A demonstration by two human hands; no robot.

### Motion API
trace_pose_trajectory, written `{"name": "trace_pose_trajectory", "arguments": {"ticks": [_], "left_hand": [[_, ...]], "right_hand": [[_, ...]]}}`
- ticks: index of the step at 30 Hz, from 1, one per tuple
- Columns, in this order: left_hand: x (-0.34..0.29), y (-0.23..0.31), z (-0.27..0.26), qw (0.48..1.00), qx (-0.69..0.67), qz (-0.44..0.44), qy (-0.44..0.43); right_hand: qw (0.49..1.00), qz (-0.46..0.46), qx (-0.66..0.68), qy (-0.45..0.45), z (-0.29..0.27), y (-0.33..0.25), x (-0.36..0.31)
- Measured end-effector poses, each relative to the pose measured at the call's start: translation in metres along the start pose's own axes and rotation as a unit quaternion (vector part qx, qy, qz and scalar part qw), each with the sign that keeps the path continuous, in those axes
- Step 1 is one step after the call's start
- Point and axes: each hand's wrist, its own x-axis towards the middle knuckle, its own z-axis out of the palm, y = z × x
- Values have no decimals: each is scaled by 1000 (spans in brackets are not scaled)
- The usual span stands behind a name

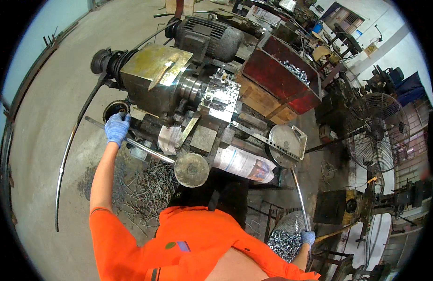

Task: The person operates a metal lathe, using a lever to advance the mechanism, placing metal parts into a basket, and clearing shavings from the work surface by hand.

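My left hand, in a blue-grey glove, is closed round a long metal lever at the left of a small lathe. This lever runs to a round metal disc in front of my body. Low on the right, my right hand, gloved alike, grips the end of another metal lever. That one leads up to a larger disc at the machine's right end. Between the two stands the shiny tool block, beside the spindle chuck. My fingertips are partly hidden on both sides.
A red bin of small metal parts stands on wood behind the lathe. Below my right hand, a basket holds many metal pieces. Metal shavings cover the floor at left. A caged fan stands right; a long rod slants down at far left.
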Motion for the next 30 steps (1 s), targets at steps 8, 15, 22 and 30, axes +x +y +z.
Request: {"name": "trace_pose_trajectory", "arguments": {"ticks": [8,15,22,30], "left_hand": [[-1,-4,0,1000,-10,-15,-2],[-2,0,-2,1000,-14,-10,-4],[-7,4,-9,1000,-22,0,12],[-3,-5,0,1000,-8,-4,14]], "right_hand": [[1000,-11,-2,14,-9,-10,-11],[1000,19,-17,0,-15,-13,-17],[999,5,-11,34,-22,-18,-33],[999,16,-26,44,-4,-9,-19]]}}
